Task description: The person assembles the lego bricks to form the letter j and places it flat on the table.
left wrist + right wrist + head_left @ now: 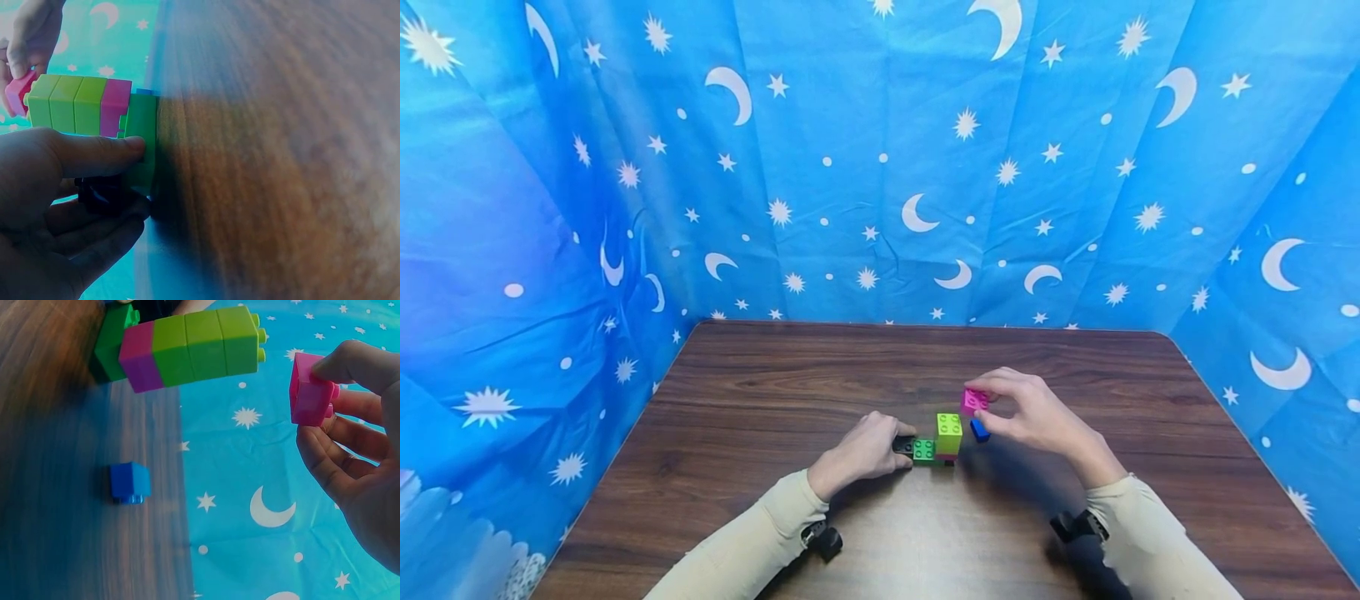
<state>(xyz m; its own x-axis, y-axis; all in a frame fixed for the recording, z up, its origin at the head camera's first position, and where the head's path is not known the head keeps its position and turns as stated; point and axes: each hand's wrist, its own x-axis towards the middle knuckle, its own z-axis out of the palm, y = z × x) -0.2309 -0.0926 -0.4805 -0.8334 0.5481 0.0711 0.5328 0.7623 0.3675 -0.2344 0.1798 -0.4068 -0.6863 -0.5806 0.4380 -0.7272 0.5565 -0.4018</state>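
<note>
My left hand (868, 447) holds the low end of a brick build, thumb against a green brick (142, 137) and fingers around a black brick (102, 192). A stack rises from the green brick: one magenta brick (140, 357) at the bottom, then three lime bricks (206, 347), the topmost with bare studs. Above and just right of the stack, my right hand (1030, 412) pinches a pink brick (309, 390) between thumb and fingers. The pink brick is apart from the stack, its hollow underside facing down.
A small blue brick (130, 481) lies on its side on the wooden table (760, 367), right of the stack and below my right hand. Blue cloth (850, 167) with stars and moons hangs behind the table and along both sides.
</note>
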